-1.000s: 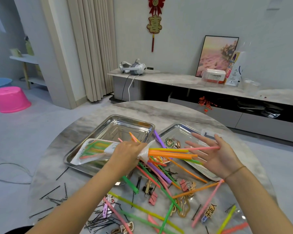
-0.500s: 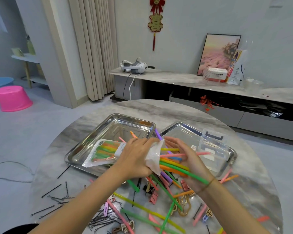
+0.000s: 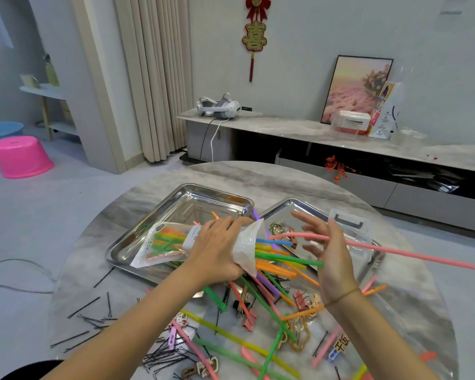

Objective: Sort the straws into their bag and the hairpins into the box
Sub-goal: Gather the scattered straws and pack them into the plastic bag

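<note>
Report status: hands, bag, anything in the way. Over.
Left hand grips straw bag at its neck, straws sticking out of the mouth. Right hand fingers spread, pink straw across it, grip unclear. Loose straws and hairpins litter table.

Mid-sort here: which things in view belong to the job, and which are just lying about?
Job: straw bag in left hand; long pink straw at right hand; loose straws; black hairpins; clear box.
Lying about: headset; pink stool; framed picture.

Right hand drew back, seemingly lifting a pink straw.
</note>
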Available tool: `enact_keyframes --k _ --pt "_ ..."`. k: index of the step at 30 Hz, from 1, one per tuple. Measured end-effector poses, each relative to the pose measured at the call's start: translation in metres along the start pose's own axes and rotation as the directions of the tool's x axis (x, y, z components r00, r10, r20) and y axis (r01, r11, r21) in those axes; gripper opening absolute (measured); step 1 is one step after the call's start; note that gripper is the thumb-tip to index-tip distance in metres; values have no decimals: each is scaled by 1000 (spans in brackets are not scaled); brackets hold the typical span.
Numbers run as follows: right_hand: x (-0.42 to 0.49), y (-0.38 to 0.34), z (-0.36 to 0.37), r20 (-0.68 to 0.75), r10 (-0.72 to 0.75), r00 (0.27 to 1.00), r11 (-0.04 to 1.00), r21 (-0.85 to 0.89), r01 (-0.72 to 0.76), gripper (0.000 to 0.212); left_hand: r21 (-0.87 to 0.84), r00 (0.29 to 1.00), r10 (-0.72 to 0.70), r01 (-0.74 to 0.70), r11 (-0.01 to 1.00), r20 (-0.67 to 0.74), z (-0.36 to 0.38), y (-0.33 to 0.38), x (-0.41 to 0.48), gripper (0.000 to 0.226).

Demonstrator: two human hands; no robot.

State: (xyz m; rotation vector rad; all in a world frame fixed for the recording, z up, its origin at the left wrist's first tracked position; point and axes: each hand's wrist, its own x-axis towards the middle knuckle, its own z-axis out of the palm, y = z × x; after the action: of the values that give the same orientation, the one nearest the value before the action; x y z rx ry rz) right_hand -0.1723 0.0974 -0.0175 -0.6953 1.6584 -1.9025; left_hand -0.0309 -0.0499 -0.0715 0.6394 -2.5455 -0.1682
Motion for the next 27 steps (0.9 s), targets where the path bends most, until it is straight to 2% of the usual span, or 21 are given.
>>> enact_keyframes --k 2,6,9,13,15,18,20,23,25,27 --pt "8 -1 -3 -15 68 998 997 -30 -69 41 -13 1000 -3 3 1000 -12 -1 -1 1 77" --pt "22 0 -15 54 102 993 974 196 -111 24 -34 1000 13 -13 999 -12 -3 -1 0 77" --pt "19 0 -20 146 28 989 988 146 -49 23 -26 1000 18 -18 1000 2 -2 0 -1 78" --pt "17 0 -20 135 -39 990 985 169 15 24 -22 999 41 -41 999 0 -1 0 -2 78" --pt "17 0 -21 177 -38 983 991 136 14 25 -25 999 37 -37 999 -5 -1 0 -2 77" --pt "16 1 -20 287 47 957 997 47 -63 24 -36 1000 28 -28 999 -7 -2 1 -2 77" --pt "17 3 -18 332 90 939 996 -41 -81 28 -43 1000 29 -29 999 -6 -3 3 -1 78" --pt "18 1 -16 370 129 920 985 -153 -77 47 -39 999 39 -39 998 1 -3 4 -2 79" --pt "17 -3 -17 385 158 909 986 -103 -128 54 -37 999 33 -33 999 -4 -4 4 -2 79" --pt "17 -7 -19 340 139 930 989 -4 -146 62 -43 1000 20 -20 999 -22 -5 4 -1 78"
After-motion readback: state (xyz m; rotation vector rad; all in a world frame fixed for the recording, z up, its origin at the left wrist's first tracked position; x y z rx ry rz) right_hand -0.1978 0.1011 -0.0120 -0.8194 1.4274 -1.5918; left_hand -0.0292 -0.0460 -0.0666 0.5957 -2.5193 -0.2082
